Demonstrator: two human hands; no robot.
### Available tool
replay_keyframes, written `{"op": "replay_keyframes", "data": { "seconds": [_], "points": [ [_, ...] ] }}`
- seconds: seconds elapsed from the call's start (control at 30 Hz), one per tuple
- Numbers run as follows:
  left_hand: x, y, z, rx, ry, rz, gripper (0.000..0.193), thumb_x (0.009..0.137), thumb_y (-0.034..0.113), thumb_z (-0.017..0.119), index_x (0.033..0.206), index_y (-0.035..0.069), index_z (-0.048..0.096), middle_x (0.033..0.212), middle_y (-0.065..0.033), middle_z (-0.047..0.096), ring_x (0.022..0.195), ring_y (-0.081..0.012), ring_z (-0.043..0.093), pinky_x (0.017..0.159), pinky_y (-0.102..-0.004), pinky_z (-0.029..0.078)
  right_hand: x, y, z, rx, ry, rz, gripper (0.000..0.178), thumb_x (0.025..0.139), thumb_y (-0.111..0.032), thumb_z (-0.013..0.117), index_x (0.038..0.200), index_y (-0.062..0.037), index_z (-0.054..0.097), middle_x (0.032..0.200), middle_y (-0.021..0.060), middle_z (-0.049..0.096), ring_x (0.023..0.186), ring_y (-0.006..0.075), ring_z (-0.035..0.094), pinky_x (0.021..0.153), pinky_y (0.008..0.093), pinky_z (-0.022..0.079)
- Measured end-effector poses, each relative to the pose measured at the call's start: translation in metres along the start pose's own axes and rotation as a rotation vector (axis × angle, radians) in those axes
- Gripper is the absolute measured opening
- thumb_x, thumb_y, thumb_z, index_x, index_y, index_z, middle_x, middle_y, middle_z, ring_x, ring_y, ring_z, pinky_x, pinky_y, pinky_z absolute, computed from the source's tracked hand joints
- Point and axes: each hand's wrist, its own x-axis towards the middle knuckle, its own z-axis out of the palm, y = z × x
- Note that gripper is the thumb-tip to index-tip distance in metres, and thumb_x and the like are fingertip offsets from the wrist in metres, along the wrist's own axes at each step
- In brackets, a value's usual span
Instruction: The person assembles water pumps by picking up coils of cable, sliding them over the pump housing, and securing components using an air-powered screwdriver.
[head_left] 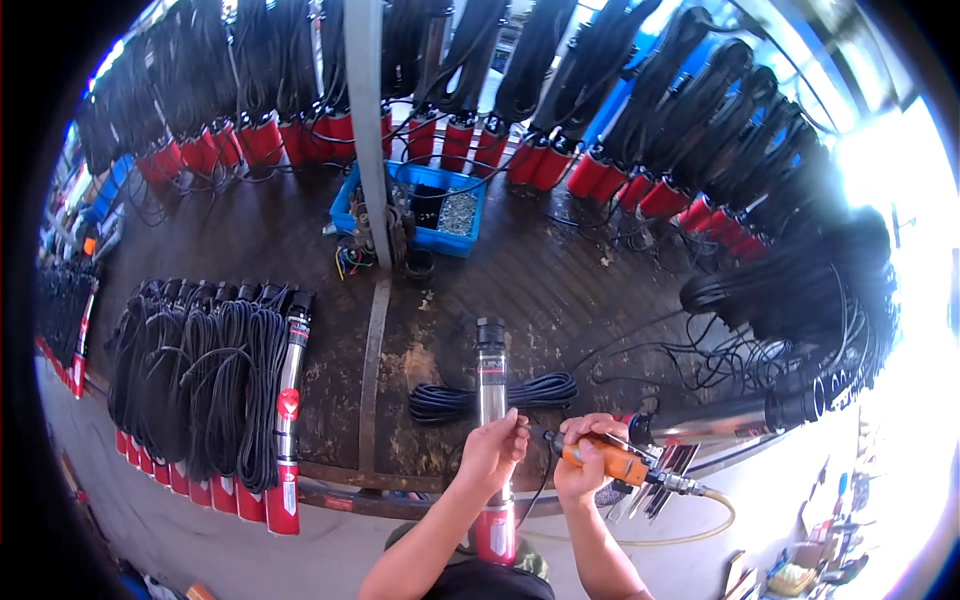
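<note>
A long cylindrical pump (491, 375), silver with a black top cap and a red lower end, lies on the dark workbench (560, 290) pointing away from me. My left hand (492, 452) wraps around its silver middle. My right hand (588, 458) grips an orange pneumatic screwdriver (610, 460), its black tip aimed left at the pump's side just beside my left fingers. A yellowish air hose (700, 525) trails from the tool's rear. A coiled black cable (495, 397) lies under and behind the pump.
Several finished pumps with black cable bundles (215, 380) lie in a row at the left. More red-ended pumps with cables (600, 150) line the back and right. A blue bin of small parts (440, 205) sits by a grey post (365, 130). Another silver pump (730, 420) lies at right.
</note>
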Motion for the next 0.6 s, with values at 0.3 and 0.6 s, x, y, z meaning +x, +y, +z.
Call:
{"op": "replay_keyframes", "data": {
  "seconds": [0.3,0.6],
  "points": [
    [0.112,0.036,-0.009,-0.301,0.102,-0.01,0.019,0.101,0.018,0.053,0.092,0.003,0.058,0.062,0.0025,0.044,0.044,-0.0079,0.032,0.041,-0.0237,0.025,0.057,0.11,0.003,-0.261,-0.292,-0.003,0.024,0.084,0.006,0.053,0.107,-0.004,0.05,0.096,0.0112,0.059,0.082,0.0174,0.062,0.079,0.0322,0.051],
    [0.126,0.046,-0.013,-0.372,0.073,-0.074,0.014,0.094,0.007,0.052,0.097,-0.003,0.061,0.066,0.0006,0.045,0.048,-0.0089,0.034,0.044,-0.0246,0.026,0.078,0.134,0.009,-0.305,-0.209,0.064,0.025,0.085,0.008,0.052,0.107,-0.0042,0.052,0.095,0.01,0.06,0.082,0.0178,0.062,0.081,0.0324,0.052]
  ]
}}
